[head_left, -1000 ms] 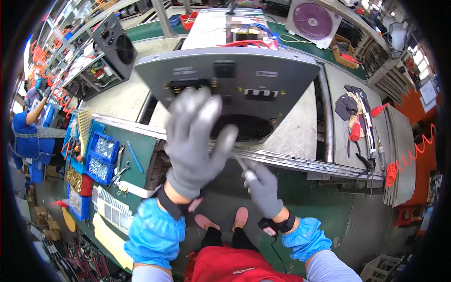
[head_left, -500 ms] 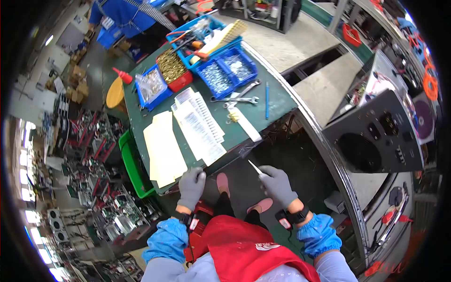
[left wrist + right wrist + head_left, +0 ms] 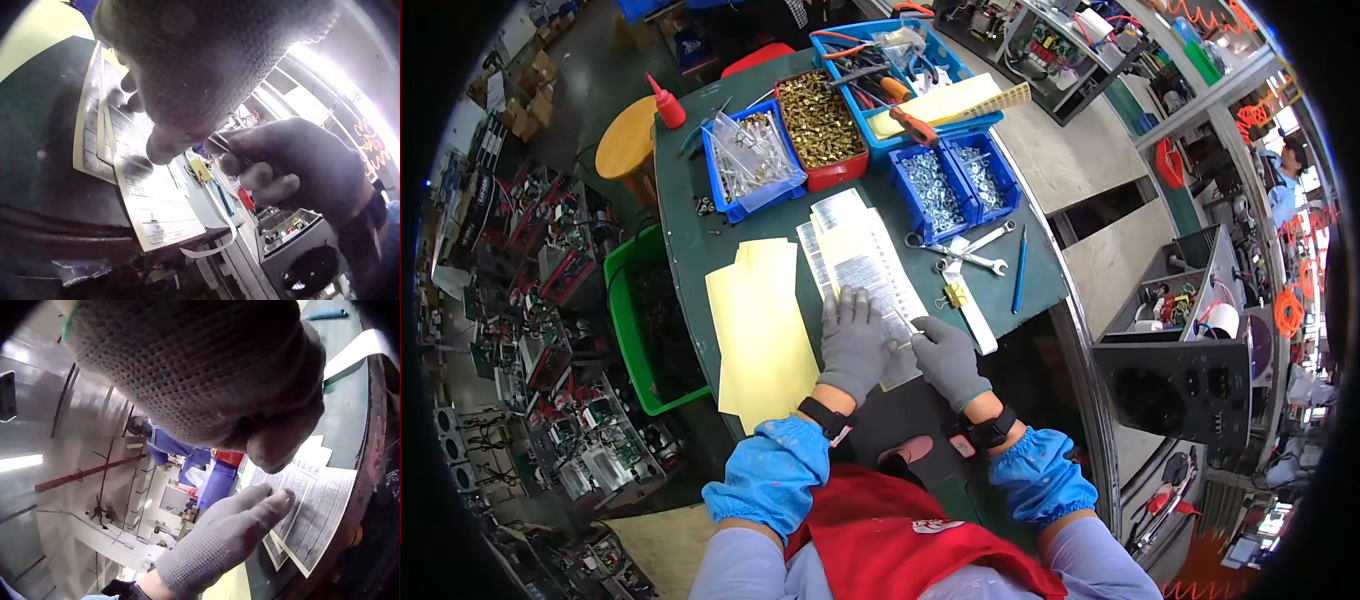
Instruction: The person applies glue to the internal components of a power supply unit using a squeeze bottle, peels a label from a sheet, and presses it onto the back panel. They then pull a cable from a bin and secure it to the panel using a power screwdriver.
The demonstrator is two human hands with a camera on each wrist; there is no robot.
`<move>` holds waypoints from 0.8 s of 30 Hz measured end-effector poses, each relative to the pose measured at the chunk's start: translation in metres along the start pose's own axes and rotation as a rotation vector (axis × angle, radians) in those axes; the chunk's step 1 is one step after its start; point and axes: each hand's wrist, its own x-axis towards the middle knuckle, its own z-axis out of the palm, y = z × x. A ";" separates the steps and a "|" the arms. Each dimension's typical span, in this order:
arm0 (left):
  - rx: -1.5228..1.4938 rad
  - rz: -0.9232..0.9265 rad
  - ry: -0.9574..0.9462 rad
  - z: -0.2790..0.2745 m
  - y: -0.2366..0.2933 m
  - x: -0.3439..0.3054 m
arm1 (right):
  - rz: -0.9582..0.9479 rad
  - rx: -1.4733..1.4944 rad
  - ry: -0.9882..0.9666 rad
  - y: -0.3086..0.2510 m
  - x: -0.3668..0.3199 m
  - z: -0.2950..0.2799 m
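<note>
In a grey knit glove, my left hand lies over the near part of a stack of printed label sheets on the green table, its fingers extended. The left wrist view has its fingertips down at the sheets' printed face. Just to the right, my right hand, gloved alike, grips a slim pointed metal tool between thumb and curled fingers. The tool's tip points toward the sheets beside the left hand; most of its shaft is hidden by the glove. Plain yellow sheets lie to the left.
Behind the sheets stand a red bin of brass fasteners, blue bins of small metal hardware and a blue tool tray. Wrenches, a white strip and a blue pen lie at right. A green tub stands left below.
The view has turned from the grey equipment panel to the table with the sheets. My left hand has come off the panel's front and onto the labels; my right hand has carried the tool over to them.
</note>
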 end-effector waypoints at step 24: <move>-0.168 0.107 0.126 0.014 -0.025 -0.016 | -0.102 -0.369 -0.161 -0.068 0.068 0.049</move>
